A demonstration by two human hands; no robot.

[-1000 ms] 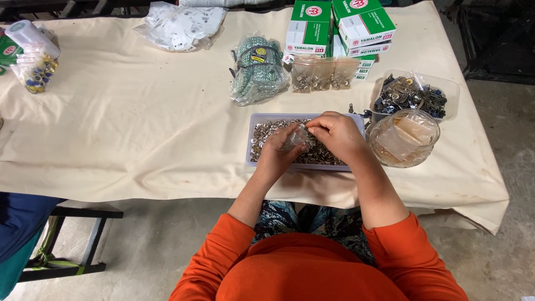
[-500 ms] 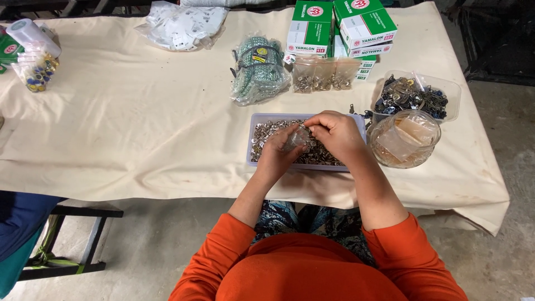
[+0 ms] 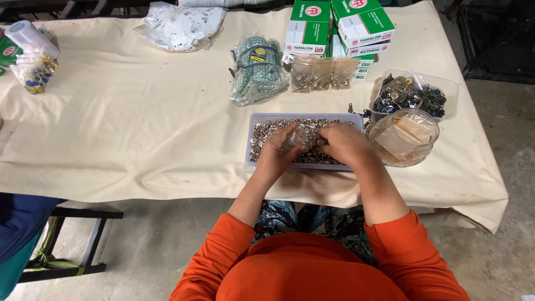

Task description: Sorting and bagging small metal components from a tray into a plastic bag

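A shallow clear rectangular tray (image 3: 252,140) full of small silver metal fasteners lies on the cream cloth in front of me. Both hands are over it. My left hand (image 3: 277,153) holds a small clear plastic bag (image 3: 295,137) with its mouth up. My right hand (image 3: 346,143) rests on the fasteners beside the bag, its fingertips bunched at the bag's opening. Whether it pinches any fasteners is hidden by the fingers. My orange sleeves fill the bottom of the view.
A round clear tub (image 3: 404,137) of small bags stands right of the tray, with a square tub of dark metal parts (image 3: 415,96) behind it. Filled little bags (image 3: 325,73), green-and-white boxes (image 3: 339,25), a green bundle (image 3: 257,70) and white packets (image 3: 179,24) lie further back. A stool (image 3: 67,239) is at lower left.
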